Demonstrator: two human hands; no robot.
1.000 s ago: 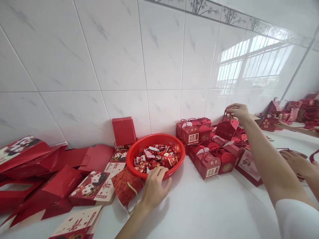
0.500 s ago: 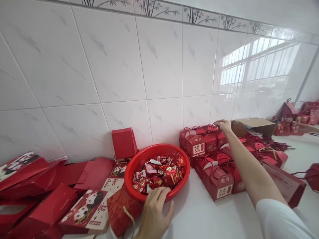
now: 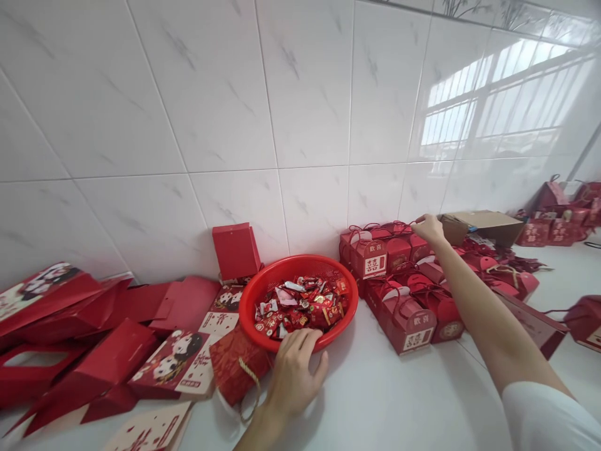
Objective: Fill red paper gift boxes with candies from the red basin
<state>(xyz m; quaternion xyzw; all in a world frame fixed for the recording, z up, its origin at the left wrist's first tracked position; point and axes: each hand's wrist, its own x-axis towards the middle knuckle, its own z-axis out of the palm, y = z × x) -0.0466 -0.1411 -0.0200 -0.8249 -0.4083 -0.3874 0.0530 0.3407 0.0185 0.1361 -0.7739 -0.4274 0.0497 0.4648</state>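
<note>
My left hand (image 3: 298,369) rests at the near rim of a round red plastic basket (image 3: 251,329), fingers draped against it and thumb apart. Wrapped candies (image 3: 305,304) in red, pink and white fill the bottom of the basket. Farther right, my right hand (image 3: 428,228) reaches to the back of the rows of red gift boxes. Its thumb and fingertips pinch the thin red cord handle (image 3: 409,225) of a box in the back row. Closest to me in those rows is a gift box (image 3: 416,332) with white lettering and a cream label.
Flattened red cartons (image 3: 98,363) and a panda-printed box (image 3: 173,363) lie at the left. A patterned red pouch (image 3: 239,363) with a gold rope touches the basket. Behind my right hand is a cardboard box (image 3: 488,219). More red bags (image 3: 558,216) stand far right, along the tiled wall (image 3: 310,125).
The camera view has tilted downward, so the scene sits higher in the picture. Both hands keep nearly the same places, the left at the basket rim and the right at the cord.
</note>
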